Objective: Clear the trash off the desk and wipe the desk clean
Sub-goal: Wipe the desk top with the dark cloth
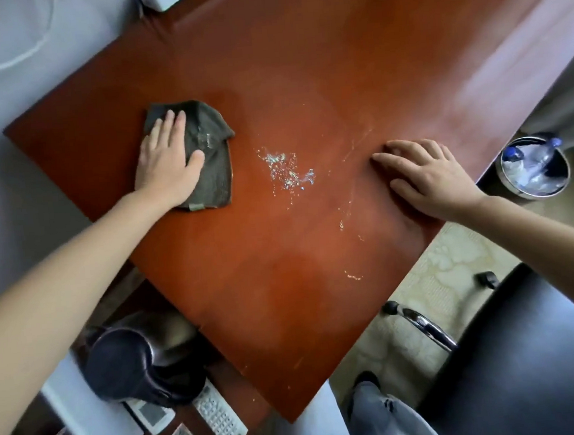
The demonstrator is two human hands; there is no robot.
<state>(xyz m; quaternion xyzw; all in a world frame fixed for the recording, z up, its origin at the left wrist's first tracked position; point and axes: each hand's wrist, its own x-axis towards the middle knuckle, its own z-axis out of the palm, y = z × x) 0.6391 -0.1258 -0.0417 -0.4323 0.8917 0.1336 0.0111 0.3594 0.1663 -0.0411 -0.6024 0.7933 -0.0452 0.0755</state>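
The left hand (166,165) presses flat, fingers together, on a grey-green cloth (205,155) at ten o'clock on the reddish desk (301,61). Glittery crumbs (287,171) lie at centre. The right hand (430,175) rests at three o'clock, fingers slightly spread, holding nothing. A bin (532,167) of bottles stands beyond the desk's edge at three o'clock.

This looks like a hotel room or a bedroom's work corner — a glossy red-brown wooden desk (303,89) set against a pale wall (12,101). At the desk's near-left end lie two white remote controls (219,420) beside a dark kettle (132,363). Off its right edge stands a small metal wastebin (532,167) holding plastic bottles — nearer, a black chair (523,353) on patterned cream flooring (444,273).
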